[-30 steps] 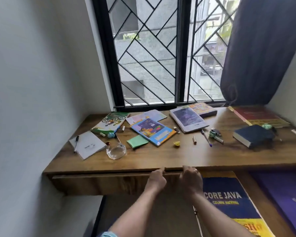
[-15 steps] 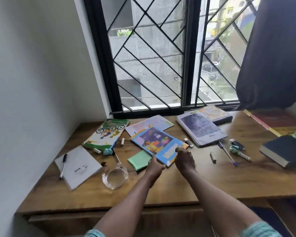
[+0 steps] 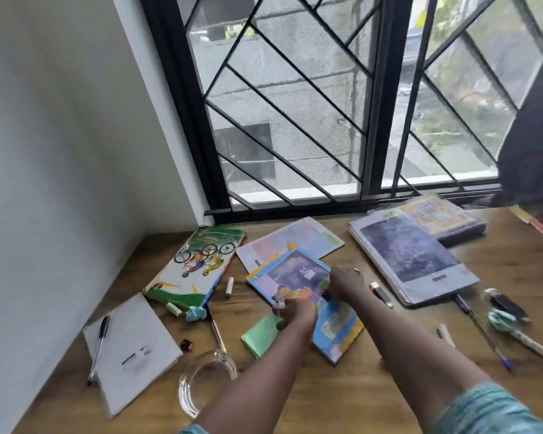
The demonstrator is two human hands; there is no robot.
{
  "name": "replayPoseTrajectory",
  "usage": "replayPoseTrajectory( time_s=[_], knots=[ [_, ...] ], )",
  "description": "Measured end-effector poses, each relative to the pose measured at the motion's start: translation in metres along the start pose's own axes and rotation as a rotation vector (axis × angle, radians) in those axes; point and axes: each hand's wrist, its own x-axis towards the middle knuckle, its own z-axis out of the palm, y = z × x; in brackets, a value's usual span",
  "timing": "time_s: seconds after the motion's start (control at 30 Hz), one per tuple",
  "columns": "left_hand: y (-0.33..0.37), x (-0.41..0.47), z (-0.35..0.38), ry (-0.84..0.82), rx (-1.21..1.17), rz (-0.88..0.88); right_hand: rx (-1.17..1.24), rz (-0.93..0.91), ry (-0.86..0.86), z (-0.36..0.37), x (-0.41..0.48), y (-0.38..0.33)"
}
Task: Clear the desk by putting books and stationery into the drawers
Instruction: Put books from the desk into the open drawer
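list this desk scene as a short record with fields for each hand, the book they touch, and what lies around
left hand: on the blue picture book's left edge, grip blurred
right hand: on the same book's right edge
left of book: green sticky pad, bicycle book, notepad with pen on it, glass dish
right of book: grey book, pens
surface: wooden desk

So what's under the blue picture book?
A pale booklet pokes out from beneath the blue picture book. The book itself, the left hand and right hand hide anything else.
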Motion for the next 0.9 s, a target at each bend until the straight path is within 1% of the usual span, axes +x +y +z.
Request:
replayPoseTrajectory(
  time_s=[0.03,0.07,0.1,0.17,0.2,0.27,0.3,0.37,0.4,0.47,0.53,0.6,0.7,0.73,0.8,0.9],
  knots=[
    [0.002,-0.005,-0.005,0.042,-0.007,-0.006,-0.006,0.018,-0.005,-0.003,0.002,-0.001],
    [0.002,-0.002,-0.008,0.062,-0.069,-0.018,0.013,0.03,-0.021,-0.007,0.004,-0.001],
    [-0.005,0.014,-0.006,0.086,-0.097,-0.051,0.032,0.022,-0.034,-0.012,0.005,-0.001],
    [-0.017,0.036,0.002,0.052,-0.066,-0.05,0.059,-0.013,-0.076,-0.023,0.004,-0.003],
    [-0.017,0.028,-0.002,0.01,-0.013,-0.048,0.072,-0.017,-0.095,-0.03,0.001,-0.004],
    [0.003,-0.019,-0.025,0.017,-0.027,-0.042,0.108,-0.041,-0.117,-0.046,-0.01,-0.007],
    [0.005,-0.025,-0.033,0.041,-0.031,-0.052,0.151,-0.056,-0.127,-0.052,-0.016,-0.01],
    [0.012,-0.042,-0.046,0.006,0.069,0.001,0.282,-0.103,-0.115,-0.061,-0.029,-0.018],
    [0.009,-0.043,-0.049,-0.012,0.116,0.052,0.368,-0.126,-0.084,-0.065,-0.038,-0.023],
    [0.009,-0.051,-0.057,-0.075,0.103,0.167,0.503,-0.165,0.005,-0.072,-0.059,-0.036],
    [0.009,-0.057,-0.061,-0.137,0.047,0.288,0.498,-0.236,0.105,-0.083,-0.079,-0.05],
    [0.02,-0.094,-0.075,-0.217,-0.08,0.41,0.433,-0.288,0.218,-0.096,-0.104,-0.066],
    [0.037,-0.156,-0.103,-0.421,-0.483,0.53,0.451,-0.369,0.382,-0.106,-0.142,-0.082],
    [0.043,-0.172,-0.111,-0.464,-0.591,0.521,0.451,-0.397,0.426,-0.106,-0.16,-0.085],
    [0.054,-0.2,-0.13,-0.523,-0.746,0.403,0.398,-0.457,0.474,-0.101,-0.199,-0.089],
    [0.057,-0.223,-0.142,-0.607,-0.949,0.357,0.251,-0.55,0.413,-0.083,-0.251,-0.083]
  ],
)
